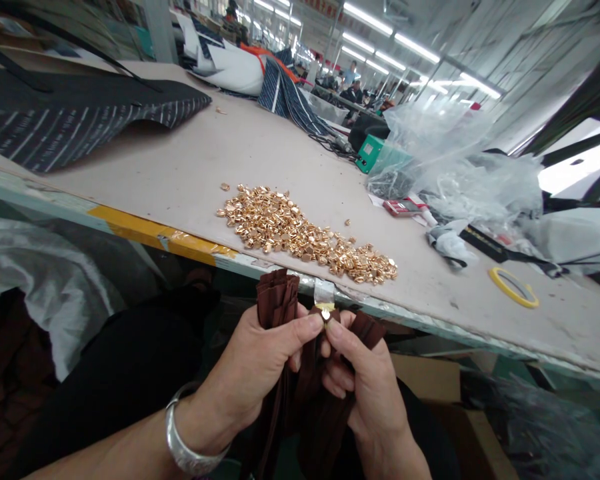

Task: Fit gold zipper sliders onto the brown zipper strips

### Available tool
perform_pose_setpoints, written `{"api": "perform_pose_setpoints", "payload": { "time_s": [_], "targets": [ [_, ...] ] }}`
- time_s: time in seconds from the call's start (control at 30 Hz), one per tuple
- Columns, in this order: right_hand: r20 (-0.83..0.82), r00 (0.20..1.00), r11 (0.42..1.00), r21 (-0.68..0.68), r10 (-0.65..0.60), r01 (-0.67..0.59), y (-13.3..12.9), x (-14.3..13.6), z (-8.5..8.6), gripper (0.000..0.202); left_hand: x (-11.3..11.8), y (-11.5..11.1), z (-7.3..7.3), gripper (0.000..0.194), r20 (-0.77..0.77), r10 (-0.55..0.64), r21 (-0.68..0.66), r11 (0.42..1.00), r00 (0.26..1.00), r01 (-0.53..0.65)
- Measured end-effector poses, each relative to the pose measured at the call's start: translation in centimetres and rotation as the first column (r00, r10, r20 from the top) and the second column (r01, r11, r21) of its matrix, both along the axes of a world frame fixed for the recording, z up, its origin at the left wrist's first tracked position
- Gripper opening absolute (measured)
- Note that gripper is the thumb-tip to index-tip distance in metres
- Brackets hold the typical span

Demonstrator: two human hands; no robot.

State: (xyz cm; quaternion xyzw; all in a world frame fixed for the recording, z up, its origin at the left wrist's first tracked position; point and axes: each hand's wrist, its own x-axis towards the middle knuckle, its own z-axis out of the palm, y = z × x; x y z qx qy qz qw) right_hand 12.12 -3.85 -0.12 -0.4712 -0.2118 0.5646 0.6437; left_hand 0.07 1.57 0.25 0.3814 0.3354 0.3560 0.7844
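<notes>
My left hand [267,350], with a silver bangle on the wrist, is closed on a folded bundle of dark brown fabric strips [277,297]. Closed as well, my right hand [365,370] grips more brown strips [366,330]. Both thumb tips meet at a small shiny gold metal piece [326,313], pinched on the brown fabric between them. The lower ends of the strips hang toward my lap. Just beyond my hands, a long heap of small gold metal pieces [300,230] lies near the table edge. My fingers partly hide how the metal piece sits on the fabric.
Striped dark fabric [90,130] lies on the table [170,167] at left. Clear plastic bags [460,167], a green box [369,155] and a yellow tape roll [514,288] are on the right. A cardboard box [430,379] stands below. People sit far back.
</notes>
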Motion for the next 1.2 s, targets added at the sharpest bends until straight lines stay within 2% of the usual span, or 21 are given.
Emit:
{"api": "perform_pose_setpoints", "payload": {
  "time_s": [0.3, 0.43, 0.57, 0.7, 0.73, 0.8, 0.9, 1.0, 1.03, 1.07, 1.1, 1.13, 1.2],
  "targets": [
    [0.054, 0.999, 1.0, -0.001, 0.0, 0.0, 0.5, 0.4, 0.3, 0.028, 0.8, -0.4, 0.4, 0.025, -0.041, 0.078, -0.018, 0.997, 0.996, -0.078],
    [0.17, 0.984, 0.999, -0.018, 0.047, -0.045, 0.6, 1.1, 0.7, 0.033, 0.5, -0.3, 0.5, 0.03, -0.112, 0.068, 0.027, 0.997, 0.991, -0.065],
    [0.45, 0.893, 1.0, -0.018, -0.015, 0.026, 0.8, 1.7, 1.4, 0.033, 0.2, -0.1, 0.3, 0.033, -0.115, 0.022, 0.01, 1.0, 0.993, -0.021],
    [0.632, 0.774, 0.999, 0.023, -0.037, 0.029, 0.9, 1.4, 1.9, 0.029, 0.1, 0.0, 0.0, 0.029, -0.024, -0.007, -0.088, 0.996, 1.0, 0.005],
    [0.681, 0.729, 0.998, 0.052, -0.07, 0.047, 0.9, 1.1, 1.9, 0.028, 0.1, 0.0, 0.0, 0.028, 0.002, -0.014, -0.116, 0.993, 1.0, 0.014],
    [0.794, 0.588, 0.988, 0.118, -0.152, 0.096, 1.0, 0.6, 2.1, 0.027, 0.1, 0.0, -0.1, 0.026, 0.039, -0.027, -0.161, 0.986, 0.999, 0.033],
    [0.929, 0.286, 0.969, 0.201, -0.234, 0.143, 1.8, 0.0, 2.4, 0.023, 0.2, 0.1, -0.1, 0.025, 0.058, -0.021, -0.186, 0.982, 0.998, 0.032],
    [0.96, -0.041, 0.943, 0.281, -0.278, 0.179, 3.3, 0.1, 3.1, 0.022, 0.5, 0.4, 0.3, 0.025, 0.031, 0.003, -0.183, 0.983, 1.0, 0.003],
    [0.953, -0.118, 0.935, 0.297, -0.278, 0.194, 3.8, 0.3, 3.3, 0.023, 0.6, 0.5, 0.5, 0.026, 0.024, 0.007, -0.186, 0.983, 1.0, -0.002],
    [0.949, -0.16, 0.93, 0.303, -0.274, 0.207, 4.3, 0.4, 3.6, 0.024, 0.7, 0.6, 0.6, 0.026, 0.024, 0.008, -0.192, 0.981, 1.0, -0.003],
    [0.951, -0.154, 0.931, 0.298, -0.269, 0.212, 4.6, 0.6, 3.8, 0.025, 0.7, 0.7, 0.7, 0.026, 0.028, 0.003, -0.201, 0.98, 1.0, 0.003],
    [0.958, -0.102, 0.937, 0.283, -0.268, 0.206, 4.7, 0.7, 4.0, 0.023, 0.8, 0.7, 0.8, 0.025, 0.034, -0.005, -0.209, 0.978, 0.999, 0.012],
    [0.963, 0.107, 0.962, 0.231, -0.247, 0.147, 4.6, 0.7, 4.2, 0.012, 0.9, 0.7, 0.8, 0.023, 0.036, -0.02, -0.216, 0.976, 0.999, 0.027]
  ]
}}
